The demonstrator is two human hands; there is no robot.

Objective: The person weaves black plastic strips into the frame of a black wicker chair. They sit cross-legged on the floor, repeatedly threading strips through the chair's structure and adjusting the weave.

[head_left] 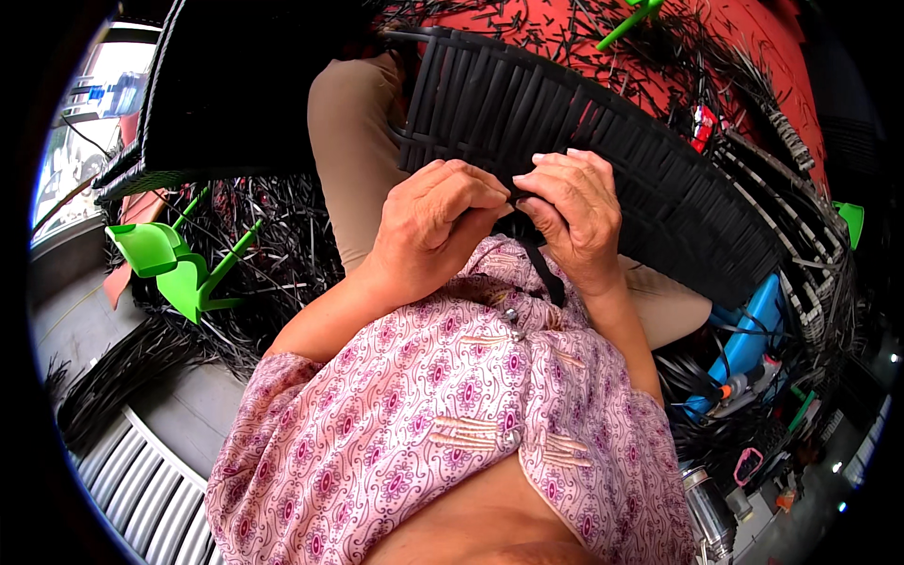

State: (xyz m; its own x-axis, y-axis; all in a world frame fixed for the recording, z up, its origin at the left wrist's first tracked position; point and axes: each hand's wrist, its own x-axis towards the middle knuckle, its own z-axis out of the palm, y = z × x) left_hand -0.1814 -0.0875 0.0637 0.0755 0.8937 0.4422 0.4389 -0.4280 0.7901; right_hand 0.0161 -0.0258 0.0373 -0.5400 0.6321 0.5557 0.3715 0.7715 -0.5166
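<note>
Head view: the woven panel (pixel 603 141) lies across your lap, running from 11 o'clock to 3 o'clock, its near edge at the centre of the picture. Your left hand (pixel 438 221) and right hand (pixel 574 217) meet at that edge, fingers curled narrow and pinched on a black strip (pixel 544 268) that hangs down from the weave toward your shirt.

Handling, as a judgement: the panel looks like plastic wicker on a frame, so treat it as light, stiff as a whole, and springy between ribs. The strip appears thin, flexible and smooth; expect it to slip when pulled. Grip it close to the weave, thumb against forefinger, and steady the panel by its rim, not by single ribs.

Surface: no tabletop is in view; your knees carry the panel. The floor (pixel 188 405) at 8 o'clock is grey.

Room: loose strip offcuts (pixel 273 245) are heaped at 9 o'clock around green plastic pieces (pixel 174 268). A second dark woven piece (pixel 226 85) stands at 11 o'clock. A red surface (pixel 744 38) strewn with offcuts lies at 1 o'clock. A blue object (pixel 753 339) and small tools, too small to identify, sit at 4 o'clock.
</note>
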